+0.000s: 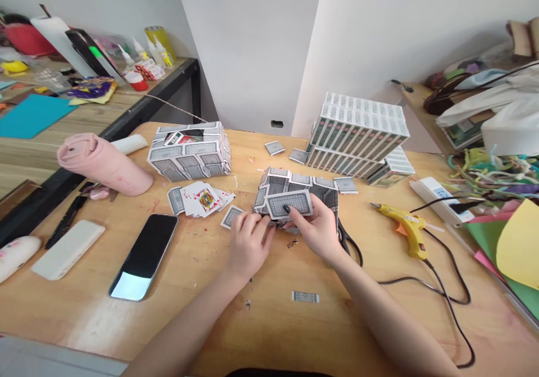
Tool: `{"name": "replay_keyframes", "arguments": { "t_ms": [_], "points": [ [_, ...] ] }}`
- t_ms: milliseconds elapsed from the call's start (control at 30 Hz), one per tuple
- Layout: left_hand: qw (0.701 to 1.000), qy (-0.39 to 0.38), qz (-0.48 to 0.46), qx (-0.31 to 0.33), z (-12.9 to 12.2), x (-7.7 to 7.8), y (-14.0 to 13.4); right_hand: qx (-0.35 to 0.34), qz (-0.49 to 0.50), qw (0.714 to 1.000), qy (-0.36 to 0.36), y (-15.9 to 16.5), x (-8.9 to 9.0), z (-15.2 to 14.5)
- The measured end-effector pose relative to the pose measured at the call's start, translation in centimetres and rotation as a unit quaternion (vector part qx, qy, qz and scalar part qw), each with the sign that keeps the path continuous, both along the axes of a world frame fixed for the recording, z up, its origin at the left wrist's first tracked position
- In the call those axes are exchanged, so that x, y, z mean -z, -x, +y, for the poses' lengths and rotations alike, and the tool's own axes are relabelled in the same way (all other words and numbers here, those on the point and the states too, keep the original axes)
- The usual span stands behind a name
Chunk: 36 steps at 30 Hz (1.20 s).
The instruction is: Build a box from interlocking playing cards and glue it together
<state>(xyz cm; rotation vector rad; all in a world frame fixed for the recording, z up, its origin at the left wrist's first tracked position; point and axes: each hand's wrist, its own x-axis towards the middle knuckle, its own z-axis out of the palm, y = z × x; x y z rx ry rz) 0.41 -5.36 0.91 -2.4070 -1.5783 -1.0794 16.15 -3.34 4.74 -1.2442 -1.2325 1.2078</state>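
My right hand (319, 230) is closed on a grey-backed playing card (290, 203), with the thumb lying over its back. Behind the card sits a box made of playing cards (319, 184), partly hidden by the card and my hands. My left hand (248, 245) has its fingers curled together at the box's lower left edge, gripping it; the fingertips are partly hidden. To the left lie a loose card (232, 217) and a fanned pile of cards (204, 199), some face up. A narrow cut card strip (305, 296) rests in front.
A finished-looking card box (189, 160) stands back left, and stacked card packs (357, 132) back right. A yellow glue gun (406, 228) with its cable lies right, near a power strip (442, 200). Scissors (350, 245), a phone (145, 256) and a pink tumbler (105, 163) surround the work.
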Motion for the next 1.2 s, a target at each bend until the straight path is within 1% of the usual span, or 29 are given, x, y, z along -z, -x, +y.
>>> {"name": "replay_keyframes", "arguments": {
  "t_ms": [133,267,367,433,500,567,667,733,867,967,1033,1100,1200],
  "points": [
    [0.997,0.032,-0.065,-0.016,0.1,0.5,0.0,-0.005,-0.006,1.0,-0.002,-0.1,-0.1,0.0],
    [0.996,0.022,-0.091,-0.013,0.3,0.5,0.0,-0.011,-0.019,1.0,-0.011,-0.2,0.1,0.0],
    [0.993,0.008,-0.119,-0.002,0.4,0.4,0.1,-0.018,-0.054,0.997,-0.049,-0.3,0.6,-0.3],
    [0.991,0.005,-0.131,-0.007,0.4,0.5,0.4,-0.024,-0.114,0.989,-0.096,-0.3,1.0,-0.4],
    [0.991,0.005,-0.133,-0.021,0.5,0.6,0.7,-0.033,-0.196,0.968,-0.154,-0.4,1.3,-0.5],
    [0.991,0.007,-0.129,-0.028,0.6,0.8,1.1,-0.041,-0.269,0.939,-0.212,-0.5,1.3,-0.6],
    [0.991,0.013,-0.133,-0.015,0.7,0.9,1.2,-0.059,-0.342,0.897,-0.274,-0.3,0.8,-0.6],
    [0.99,0.016,-0.14,-0.01,0.7,1.0,1.1,-0.065,-0.386,0.877,-0.28,0.0,0.2,-0.7],
    [0.988,0.024,-0.154,-0.001,0.7,1.3,1.0,-0.072,-0.488,0.834,-0.249,0.8,-1.1,-0.7],
    [0.985,0.031,-0.17,-0.006,0.8,1.6,1.0,-0.1,-0.542,0.795,-0.251,1.2,-1.9,-0.6],
    [0.983,0.036,-0.177,-0.011,0.8,1.7,1.1,-0.12,-0.552,0.784,-0.257,1.1,-2.3,-0.5],
    [0.983,0.044,-0.179,-0.009,0.8,1.8,1.2,-0.131,-0.549,0.785,-0.255,1.0,-2.5,-0.4],
    [0.982,0.056,-0.182,-0.005,0.8,1.9,1.3,-0.129,-0.549,0.787,-0.25,0.9,-2.5,-0.4]
  ]
}}
